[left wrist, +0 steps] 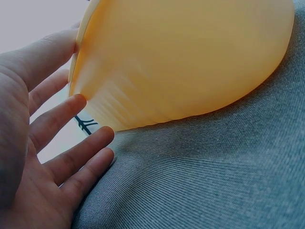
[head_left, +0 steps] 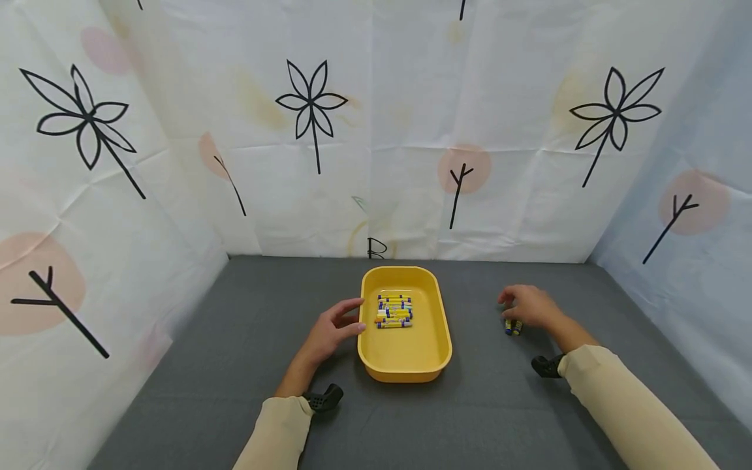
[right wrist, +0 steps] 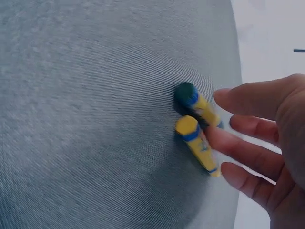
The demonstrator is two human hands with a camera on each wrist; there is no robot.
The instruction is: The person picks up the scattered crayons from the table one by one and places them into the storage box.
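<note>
A yellow plastic tray [head_left: 414, 356] stands on the grey surface, with several crayons [head_left: 395, 312] in yellow-and-blue wrappers lying in a stack inside. At the tray's left rim my left hand [head_left: 333, 331] rests with thumb and index finger touching it; the other fingers [left wrist: 71, 162] spread loosely along the outer wall. To the right of the tray, my right hand [head_left: 529, 305] reaches over two more crayons, one green-ended [right wrist: 205, 107] and one yellow-ended [right wrist: 200, 148]. One fingertip [right wrist: 219, 138] is at the gap between these crayons, and the thumb stands apart from them.
Grey cloth [head_left: 282, 287] covers the table around the tray. White fabric walls [head_left: 405, 85] with printed flowers and branches enclose the back and both sides. Each wrist wears a black strap device [head_left: 324, 397], below a beige sleeve [head_left: 634, 405].
</note>
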